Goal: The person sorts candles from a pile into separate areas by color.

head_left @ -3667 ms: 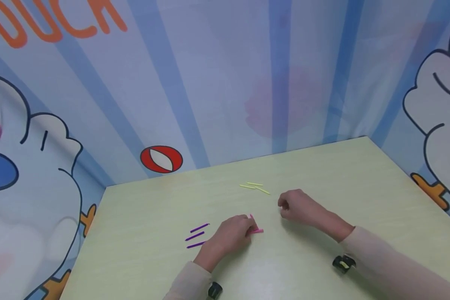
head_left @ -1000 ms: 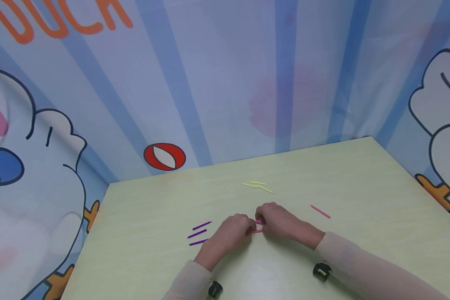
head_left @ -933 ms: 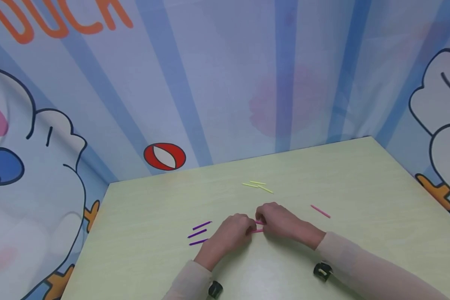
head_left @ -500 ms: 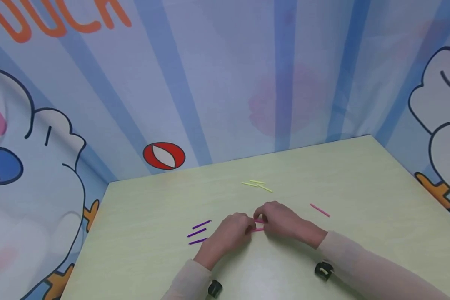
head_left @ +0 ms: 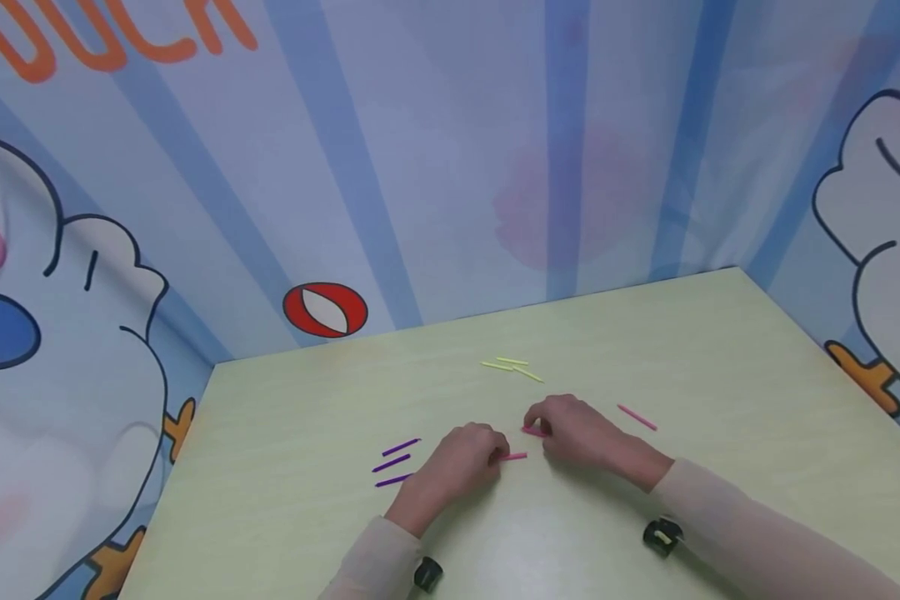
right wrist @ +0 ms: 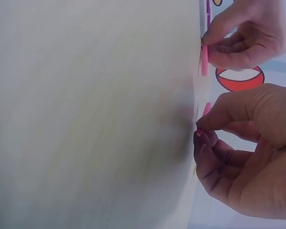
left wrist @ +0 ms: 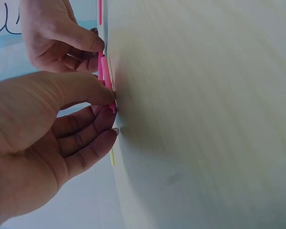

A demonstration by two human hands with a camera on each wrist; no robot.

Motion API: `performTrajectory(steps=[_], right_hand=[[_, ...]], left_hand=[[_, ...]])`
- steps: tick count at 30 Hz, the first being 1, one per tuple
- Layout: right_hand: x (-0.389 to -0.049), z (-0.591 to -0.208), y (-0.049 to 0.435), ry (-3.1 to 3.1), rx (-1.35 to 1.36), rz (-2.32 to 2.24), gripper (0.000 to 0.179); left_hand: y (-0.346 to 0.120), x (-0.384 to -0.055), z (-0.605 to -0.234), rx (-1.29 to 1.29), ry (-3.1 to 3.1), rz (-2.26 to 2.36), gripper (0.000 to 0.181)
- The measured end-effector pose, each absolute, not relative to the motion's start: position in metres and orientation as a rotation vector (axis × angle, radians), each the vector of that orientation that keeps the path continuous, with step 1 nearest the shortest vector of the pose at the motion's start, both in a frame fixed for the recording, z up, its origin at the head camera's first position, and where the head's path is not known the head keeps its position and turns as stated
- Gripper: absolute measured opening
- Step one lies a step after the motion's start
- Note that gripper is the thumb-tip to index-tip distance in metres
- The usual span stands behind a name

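Note:
In the head view my left hand (head_left: 457,462) pinches a thin pink stick (head_left: 517,457) low over the table, its end jutting out to the right. A second pink stick (head_left: 531,431) is pinched by my right hand (head_left: 581,431), slightly farther back. A gap separates the two hands. The right wrist view shows thumb and fingertips closed on the right-hand stick (right wrist: 207,109), mostly covered by them. From the left wrist, the left-hand stick (left wrist: 106,71) shows between thumb and fingers. A third pink stick (head_left: 637,417) lies to the right of my right hand.
Several small sticks lie about on the pale table (head_left: 307,533): purple sticks (head_left: 392,463) left of my left hand, partly covered by it, and yellow sticks (head_left: 527,374) farther back. A printed cloth backdrop (head_left: 457,167) rises behind the table and at both sides.
My right hand first came left to my left hand, then drew slightly back and right with its pink stick. The third pink stick has come into view. My left hand has barely moved.

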State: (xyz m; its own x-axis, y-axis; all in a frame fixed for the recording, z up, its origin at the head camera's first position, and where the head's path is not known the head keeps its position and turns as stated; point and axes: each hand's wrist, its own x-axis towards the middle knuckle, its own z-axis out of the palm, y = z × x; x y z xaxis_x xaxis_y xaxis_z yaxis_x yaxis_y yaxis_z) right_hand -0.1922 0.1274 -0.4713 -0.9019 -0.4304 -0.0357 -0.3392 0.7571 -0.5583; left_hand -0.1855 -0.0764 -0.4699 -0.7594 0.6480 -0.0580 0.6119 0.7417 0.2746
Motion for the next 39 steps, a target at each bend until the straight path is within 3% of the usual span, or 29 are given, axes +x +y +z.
performTrajectory(steps=[21,39], right_hand=[[-0.19,-0.466,0.159,2.844,-0.545,-0.856,0.02],[-0.187,-0.464,0.201,2.891,-0.46,-0.858,0.02]], left_hand=[[-0.077,-0.187,-0.472,1.018,2.78,0.388,0.016],[-0.078,-0.188,-0.475,1.045,2.786,0.381,0.016]])
